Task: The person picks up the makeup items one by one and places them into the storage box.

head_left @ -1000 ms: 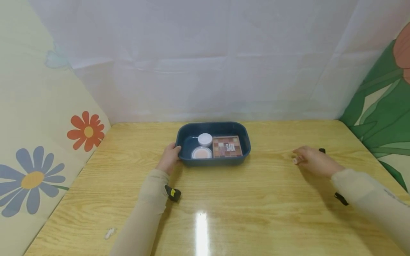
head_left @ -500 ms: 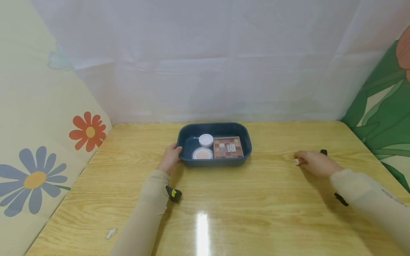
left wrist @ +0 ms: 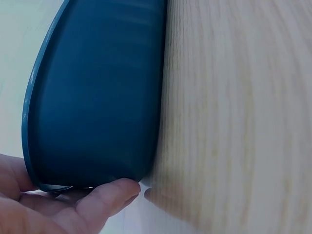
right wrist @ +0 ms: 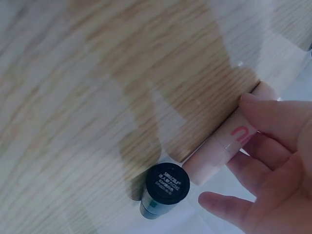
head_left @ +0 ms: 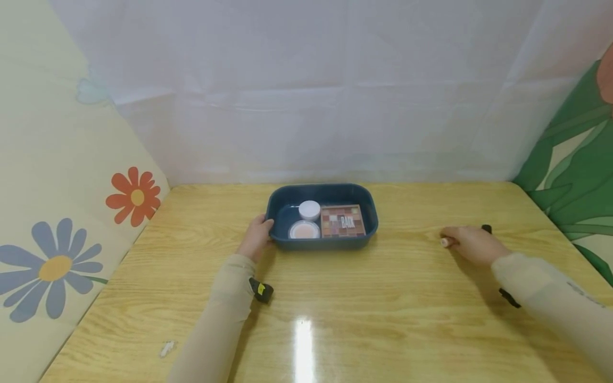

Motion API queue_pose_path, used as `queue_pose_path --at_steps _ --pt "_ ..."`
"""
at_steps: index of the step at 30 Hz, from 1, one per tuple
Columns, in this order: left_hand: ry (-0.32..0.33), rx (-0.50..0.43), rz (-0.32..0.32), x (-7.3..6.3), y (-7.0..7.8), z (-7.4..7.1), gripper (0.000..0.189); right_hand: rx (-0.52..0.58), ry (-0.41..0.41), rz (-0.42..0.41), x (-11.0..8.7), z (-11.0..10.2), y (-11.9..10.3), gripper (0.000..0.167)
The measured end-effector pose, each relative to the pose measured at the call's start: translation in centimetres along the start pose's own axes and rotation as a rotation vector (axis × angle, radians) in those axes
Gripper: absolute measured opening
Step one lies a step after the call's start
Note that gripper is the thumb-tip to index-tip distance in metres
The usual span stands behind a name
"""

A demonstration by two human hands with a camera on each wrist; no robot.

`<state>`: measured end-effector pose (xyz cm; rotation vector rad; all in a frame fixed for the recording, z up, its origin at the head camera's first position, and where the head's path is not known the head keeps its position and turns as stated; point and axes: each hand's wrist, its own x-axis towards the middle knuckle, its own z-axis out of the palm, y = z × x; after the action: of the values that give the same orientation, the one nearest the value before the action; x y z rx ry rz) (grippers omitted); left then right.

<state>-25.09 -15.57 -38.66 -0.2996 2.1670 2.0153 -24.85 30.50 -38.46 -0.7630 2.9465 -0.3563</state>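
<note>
On the table stands a dark blue tray [head_left: 322, 243] whose left end my left hand [head_left: 254, 240] grips. In the left wrist view, fingers [left wrist: 109, 195] press against the tray's outer wall. Inside it are a white-lidded round jar [head_left: 309, 209], a round compact [head_left: 304, 230] with a clear lid and an eyeshadow palette [head_left: 342, 221] marked "BACK". Further right, my right hand [head_left: 471, 244] pinches a pale pink cosmetic tube [right wrist: 209, 158] with red lettering, held sideways low at the tabletop. A black-topped tube [right wrist: 166, 184] is beside the pink one's end.
The wood-grain table [head_left: 378, 319] meets a white cloth backdrop [head_left: 335, 106]. Panels with painted flowers rise on the left and green leaves [head_left: 581, 175] on the right. A small chipped patch [head_left: 167, 348] marks the front left of the table.
The right hand's forefinger has come down closer over the pink tube. The left hand stays at the tray's end, and the head view has shifted slightly.
</note>
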Motion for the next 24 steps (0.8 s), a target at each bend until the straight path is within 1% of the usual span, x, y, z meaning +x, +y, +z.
queue_pose_path --at_steps 5,12,16,20,22,24 --pt "-0.01 0.008 -0.004 0.01 0.0 -0.06 0.045 -0.017 0.006 -0.012 -0.04 0.06 0.15 0.017" --pt "-0.01 0.019 0.001 0.05 -0.05 -0.1 0.045 -0.023 0.005 -0.018 0.16 -0.15 0.1 0.009" --pt "-0.005 0.01 -0.003 0.11 -0.09 -0.09 0.044 -0.005 -0.003 0.001 0.24 -0.27 -0.06 0.005" --pt "0.0 0.003 -0.004 0.17 -0.08 -0.03 0.044 0.016 -0.011 0.03 0.24 -0.4 -0.42 0.015" --pt "0.004 0.003 -0.009 0.11 -0.04 -0.03 0.044 0.024 0.001 0.031 0.27 -0.42 -0.58 0.019" --pt "0.004 0.007 -0.012 0.06 0.01 -0.04 0.045 0.03 0.024 0.027 0.3 -0.42 -0.76 0.018"
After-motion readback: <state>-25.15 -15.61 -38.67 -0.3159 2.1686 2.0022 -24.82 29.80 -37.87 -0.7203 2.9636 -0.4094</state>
